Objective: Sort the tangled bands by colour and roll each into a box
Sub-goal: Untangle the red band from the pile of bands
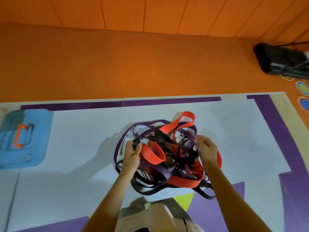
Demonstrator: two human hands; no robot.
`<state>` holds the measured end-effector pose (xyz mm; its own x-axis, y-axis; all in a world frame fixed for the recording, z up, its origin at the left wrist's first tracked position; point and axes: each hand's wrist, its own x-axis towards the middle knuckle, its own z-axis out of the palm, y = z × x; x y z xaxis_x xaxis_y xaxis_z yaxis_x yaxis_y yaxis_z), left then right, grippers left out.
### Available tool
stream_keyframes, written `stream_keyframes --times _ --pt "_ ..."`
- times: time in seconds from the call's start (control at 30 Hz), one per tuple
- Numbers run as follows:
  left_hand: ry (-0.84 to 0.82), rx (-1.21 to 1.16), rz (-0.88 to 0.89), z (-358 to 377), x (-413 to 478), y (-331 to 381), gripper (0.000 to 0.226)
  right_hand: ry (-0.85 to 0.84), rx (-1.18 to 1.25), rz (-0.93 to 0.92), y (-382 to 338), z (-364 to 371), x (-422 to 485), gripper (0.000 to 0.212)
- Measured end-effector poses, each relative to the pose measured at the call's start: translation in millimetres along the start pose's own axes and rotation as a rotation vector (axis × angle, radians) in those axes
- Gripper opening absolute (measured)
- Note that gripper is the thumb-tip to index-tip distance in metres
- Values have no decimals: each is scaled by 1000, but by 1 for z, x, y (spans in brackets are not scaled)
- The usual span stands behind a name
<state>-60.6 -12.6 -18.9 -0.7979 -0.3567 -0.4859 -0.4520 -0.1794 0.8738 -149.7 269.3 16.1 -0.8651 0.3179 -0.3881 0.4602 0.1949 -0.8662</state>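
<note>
A tangled heap of bands (167,158) lies on the pale floor mat (80,148), made of wide red bands (154,154), purple bands (124,137) and black bands (160,136) looped through one another. My left hand (132,154) is at the heap's left side and pinches a black band between thumb and fingers. At the heap's right side, my right hand (207,149) has its fingers curled on a purple band. A blue box (25,138) with an orange handle lies at the far left of the mat.
Orange floor (133,64) stretches beyond the mat to an orange wall. A black bag (280,59) with cords sits at the far right. Round coloured floor markers (302,88) lie at the right edge. My knees in pale clothing (155,215) are at the bottom.
</note>
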Motion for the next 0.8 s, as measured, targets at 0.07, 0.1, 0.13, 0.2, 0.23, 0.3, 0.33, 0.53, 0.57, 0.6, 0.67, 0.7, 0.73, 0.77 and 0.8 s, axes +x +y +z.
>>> stream_keyframes --times 0.07,0.1,0.13,0.2,0.23,0.3,0.33,0.53,0.57,0.6,0.67,0.7,0.73,0.77,0.8 --pt "31 -128 -16 -7 -3 7 20 -56 -158 -90 1 4 -3 12" --pt "47 -179 -19 -10 -4 12 17 -73 -225 -130 0 6 -4 11" --pt "65 -210 -21 -14 -5 17 17 -86 -268 -166 -2 8 -4 11" --pt "98 -215 2 -22 -2 27 24 -116 -305 -230 -5 9 -4 11" --pt "103 -182 38 -25 1 32 29 -127 -316 -260 -8 10 -3 12" --pt "85 -39 130 -30 5 39 34 -133 -298 -290 -11 9 3 14" --pt "70 51 176 -30 6 39 29 -142 -276 -291 -12 9 6 14" --pt "-63 720 451 -9 -3 13 25 -478 -337 -147 7 5 28 15" --pt "-134 797 461 0 -8 7 33 -564 -367 -125 12 3 32 21" --pt "-216 871 476 10 -13 0 39 -645 -405 -120 15 1 35 30" --pt "-358 999 478 29 -20 -13 47 -756 -516 -171 18 -1 38 47" --pt "-388 1023 449 37 -21 -17 50 -775 -545 -191 20 -2 40 50" --pt "-375 1026 408 43 -21 -18 55 -766 -551 -202 21 -3 40 48" --pt "-325 1011 379 48 -20 -18 58 -729 -542 -228 21 -3 41 43" --pt "-250 986 364 51 -19 -17 60 -670 -515 -260 19 -4 43 39"
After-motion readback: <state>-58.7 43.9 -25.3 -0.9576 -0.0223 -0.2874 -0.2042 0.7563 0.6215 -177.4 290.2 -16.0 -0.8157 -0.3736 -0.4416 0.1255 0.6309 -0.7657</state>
